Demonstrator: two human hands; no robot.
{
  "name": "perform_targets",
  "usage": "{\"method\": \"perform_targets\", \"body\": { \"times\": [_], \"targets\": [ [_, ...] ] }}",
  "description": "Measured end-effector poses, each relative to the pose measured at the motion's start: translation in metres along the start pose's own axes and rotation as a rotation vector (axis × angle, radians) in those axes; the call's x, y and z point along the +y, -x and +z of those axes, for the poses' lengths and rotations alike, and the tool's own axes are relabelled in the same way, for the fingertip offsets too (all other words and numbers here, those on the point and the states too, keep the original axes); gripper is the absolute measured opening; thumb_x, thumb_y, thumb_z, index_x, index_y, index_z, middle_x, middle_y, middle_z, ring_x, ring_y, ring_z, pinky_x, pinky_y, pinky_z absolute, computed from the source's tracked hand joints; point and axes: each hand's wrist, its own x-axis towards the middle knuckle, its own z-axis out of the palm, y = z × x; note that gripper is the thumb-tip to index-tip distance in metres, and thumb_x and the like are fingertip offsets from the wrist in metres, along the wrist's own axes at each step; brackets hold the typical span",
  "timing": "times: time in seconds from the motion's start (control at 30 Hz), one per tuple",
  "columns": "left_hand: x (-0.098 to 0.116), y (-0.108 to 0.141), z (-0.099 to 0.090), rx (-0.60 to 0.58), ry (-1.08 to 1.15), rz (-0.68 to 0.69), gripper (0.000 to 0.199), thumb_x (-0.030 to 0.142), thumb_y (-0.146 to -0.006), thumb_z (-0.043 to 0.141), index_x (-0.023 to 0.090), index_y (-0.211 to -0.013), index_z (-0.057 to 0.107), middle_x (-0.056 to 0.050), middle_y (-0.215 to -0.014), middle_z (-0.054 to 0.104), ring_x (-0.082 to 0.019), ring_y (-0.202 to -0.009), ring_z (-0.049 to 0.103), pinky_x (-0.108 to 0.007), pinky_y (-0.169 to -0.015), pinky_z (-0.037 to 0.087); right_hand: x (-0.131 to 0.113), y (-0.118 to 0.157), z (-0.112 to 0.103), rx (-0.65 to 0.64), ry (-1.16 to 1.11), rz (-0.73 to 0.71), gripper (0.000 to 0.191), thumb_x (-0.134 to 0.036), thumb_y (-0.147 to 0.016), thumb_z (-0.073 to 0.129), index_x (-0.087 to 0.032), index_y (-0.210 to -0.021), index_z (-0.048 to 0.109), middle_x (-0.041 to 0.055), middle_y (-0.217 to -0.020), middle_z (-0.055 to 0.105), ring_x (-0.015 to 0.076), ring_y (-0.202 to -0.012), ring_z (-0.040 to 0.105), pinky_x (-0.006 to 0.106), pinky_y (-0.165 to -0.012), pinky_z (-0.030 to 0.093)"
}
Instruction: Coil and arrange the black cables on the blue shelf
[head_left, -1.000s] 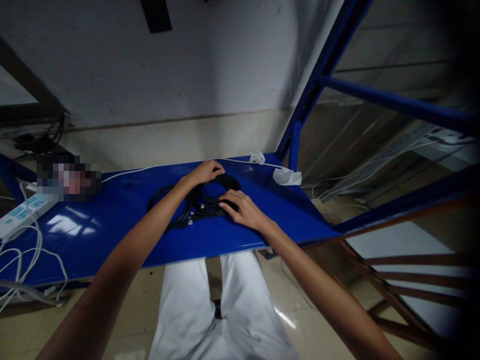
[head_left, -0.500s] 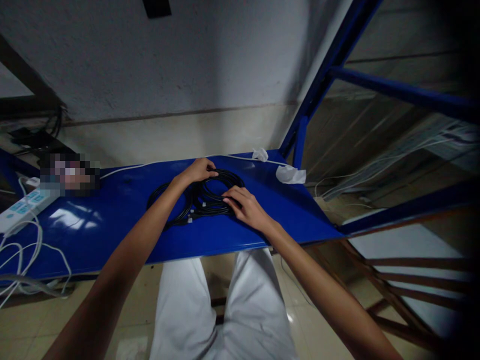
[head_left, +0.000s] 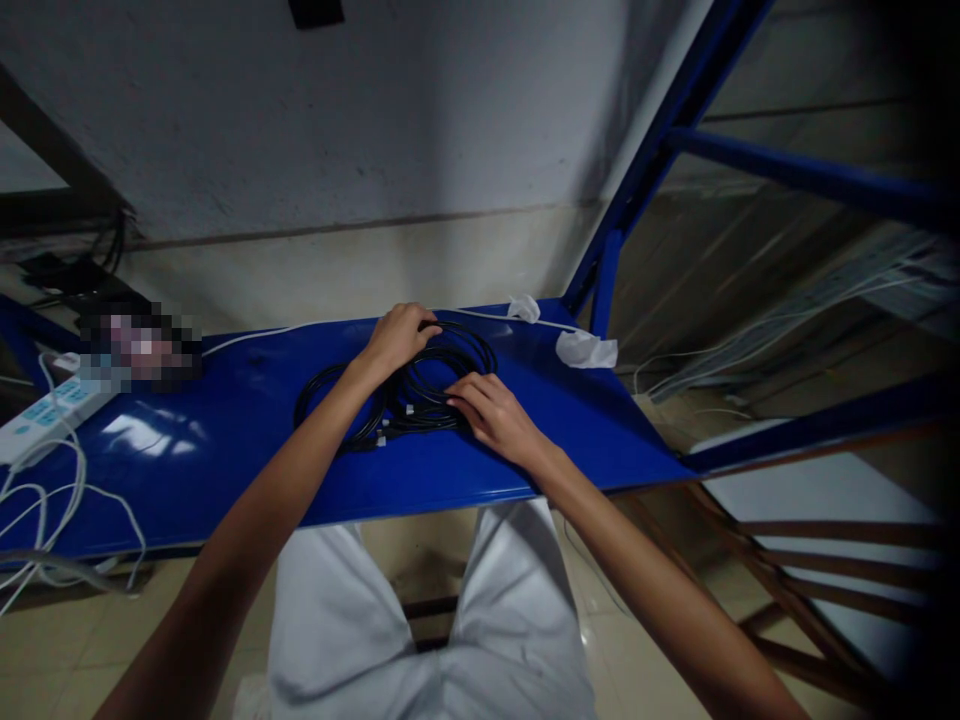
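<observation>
Two round loops of thin, shiny black cable (head_left: 435, 422) lie side by side on a long, smooth blue table (head_left: 615, 435), meeting in the middle, where small white bits (head_left: 382, 440) show near the front. The left hand (head_left: 405, 337) is curled down at the back of the right-hand loop, thumb close to the fingers. The right hand (head_left: 491, 412) is at that loop's right side, fingers bent and thumb tucked near them. It is too dark and small to tell if either hand truly grips the cable. The step in hand seems to be sorting out the rings of that loop. The next move calls for gentle fingers on both sides, so the rings stay together and do not tangle with the other loop
</observation>
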Motion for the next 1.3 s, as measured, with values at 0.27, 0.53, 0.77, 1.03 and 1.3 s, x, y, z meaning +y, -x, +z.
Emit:
{"method": "perform_targets", "body": {
  "times": [0.27,0.53,0.77,1.03,1.3],
  "targets": [
    [0.029,0.005,-0.026,0.135,0.206,0.066,0.022,0.035,-0.103,0.074,0.016,-0.108,0.085,-0.01,-0.102,0.076,-0.02,-0.08,0.069,-0.037,-0.091,0.053,-0.005,-0.003,0.008,-0.044,0.187,-0.044,0.034,-0.018,-0.115,0.044,-0.019,-0.142,0.065,0.0176,-0.121,0.072,0.0313,-0.11,0.068,0.049,-0.096,0.056],
    [0.066,0.017,-0.051,0.268,0.177,0.226,0.024,0.035,-0.107,0.068,0.018,-0.108,0.084,-0.008,-0.097,0.076,-0.023,-0.094,0.071,-0.036,-0.093,0.053,-0.004,-0.007,0.006,-0.08,0.387,-0.121,0.034,-0.014,-0.115,0.042,-0.011,-0.143,0.06,0.0204,-0.127,0.072,0.0319,-0.113,0.064,0.048,-0.097,0.052],
    [0.07,0.024,-0.069,0.419,0.148,0.271,0.036,0.048,-0.111,0.06,0.019,-0.115,0.082,-0.008,-0.104,0.079,-0.023,-0.1,0.075,-0.034,-0.092,0.056,-0.011,-0.03,-0.007,-0.096,0.592,-0.201,0.031,-0.01,-0.112,0.044,-0.008,-0.137,0.062,0.0168,-0.112,0.073,0.03,-0.101,0.06,0.044,-0.092,0.044],
    [0.006,0.02,-0.073,0.495,0.229,0.034,0.035,0.047,-0.111,0.061,0.018,-0.099,0.077,-0.004,-0.081,0.076,-0.013,-0.062,0.067,-0.025,-0.065,0.052,0.002,-0.083,-0.004,-0.047,0.621,-0.441,0.027,-0.017,-0.114,0.045,-0.009,-0.129,0.066,0.0136,-0.104,0.072,0.0263,-0.092,0.059,0.041,-0.084,0.042],
    [-0.055,0.046,-0.06,0.461,0.241,-0.258,0.031,0.042,-0.106,0.067,0.019,-0.086,0.063,-0.004,-0.077,0.077,-0.013,-0.058,0.067,-0.024,-0.062,0.051,0.024,-0.1,0.023,-0.063,0.517,-0.567,0.037,-0.021,-0.118,0.04,-0.01,-0.148,0.059,0.0143,-0.109,0.075,0.0249,-0.099,0.066,0.04,-0.087,0.049]
  ]
}}
